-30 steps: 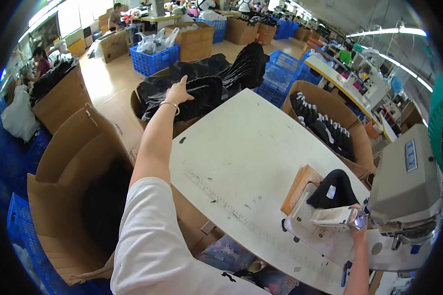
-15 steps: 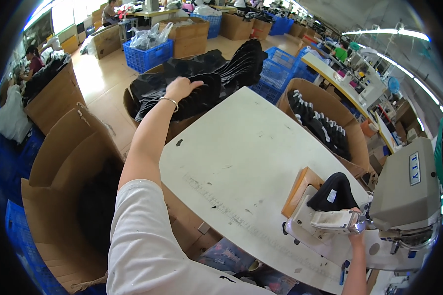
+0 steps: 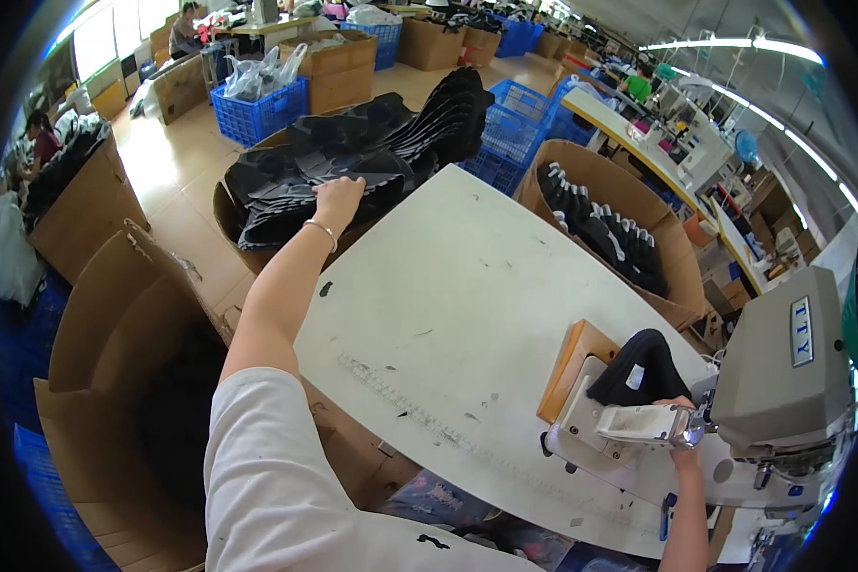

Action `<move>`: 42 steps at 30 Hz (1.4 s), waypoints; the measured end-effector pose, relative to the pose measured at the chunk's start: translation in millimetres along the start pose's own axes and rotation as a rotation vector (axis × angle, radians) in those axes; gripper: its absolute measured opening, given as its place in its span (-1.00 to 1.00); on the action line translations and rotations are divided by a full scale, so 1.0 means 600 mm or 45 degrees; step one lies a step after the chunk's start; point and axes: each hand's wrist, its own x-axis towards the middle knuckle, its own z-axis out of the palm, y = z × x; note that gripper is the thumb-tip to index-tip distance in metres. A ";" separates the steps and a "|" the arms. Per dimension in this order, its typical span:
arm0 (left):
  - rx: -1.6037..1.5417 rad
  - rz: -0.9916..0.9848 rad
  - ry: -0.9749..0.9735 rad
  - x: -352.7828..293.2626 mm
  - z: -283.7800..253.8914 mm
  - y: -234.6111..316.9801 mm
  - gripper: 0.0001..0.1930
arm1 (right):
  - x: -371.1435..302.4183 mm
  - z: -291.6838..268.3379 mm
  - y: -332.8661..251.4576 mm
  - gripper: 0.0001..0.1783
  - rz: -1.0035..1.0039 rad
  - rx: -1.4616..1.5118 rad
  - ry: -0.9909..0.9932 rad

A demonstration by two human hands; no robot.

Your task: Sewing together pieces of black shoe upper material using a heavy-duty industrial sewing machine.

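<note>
My left hand [image 3: 339, 202] reaches far out over a cardboard box and is closed on the edge of a flat black shoe piece [image 3: 379, 195]. That piece lies among stacked black shoe pieces [image 3: 338, 138], which rise in a fanned pile at the far right. My right hand [image 3: 678, 419] is at the sewing machine [image 3: 777, 357], partly hidden behind its narrow metal arm [image 3: 639, 422]. It grips the edge of a curved black shoe upper [image 3: 634, 372] with a small white label, which sits over that arm. Most of the right fingers are hidden.
A white worktable [image 3: 448, 305] spans the middle. At its far right, a cardboard box [image 3: 682, 238] contains black shoes or uppers with white parts. A large open carton [image 3: 95, 334] stands at my left. Blue crates [image 3: 262, 112] and several people at work are farther off.
My left hand has come lower and nearer on the pile, its fingers now closed on a piece's edge. My right hand and the upper stay at the machine. The whole view has shifted slightly.
</note>
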 end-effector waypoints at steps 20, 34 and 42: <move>-0.294 -0.422 0.826 0.083 -0.358 -0.229 -0.55 | -0.005 -0.002 0.029 -0.84 0.187 0.235 0.062; -1.860 -0.072 0.533 0.136 -0.684 -0.092 -0.69 | -0.024 0.028 0.098 -0.63 0.033 -0.028 0.381; -2.041 -0.121 0.174 0.072 -0.444 -0.218 -0.67 | -0.034 0.036 0.082 -0.64 0.103 0.005 0.336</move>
